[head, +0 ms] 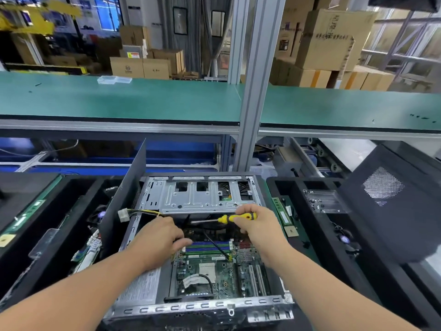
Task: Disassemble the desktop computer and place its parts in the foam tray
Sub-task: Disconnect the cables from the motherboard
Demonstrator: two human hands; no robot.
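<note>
The open desktop computer case lies in front of me, its green motherboard exposed beside the grey power supply. A silver drive cage spans the far end. My right hand grips a yellow-handled screwdriver, shaft pointing left over the board. My left hand rests inside the case near the blue memory slots, fingers pinched at a cable; its grip is unclear. A black foam tray on the right holds a memory stick and a processor chip.
Another black foam tray on the left holds boards and a fan. A dark side panel stands upright at the case's left. A black mesh case cover leans at right. A white connector on yellow wires hangs over the case edge. A green shelf and aluminium post lie ahead.
</note>
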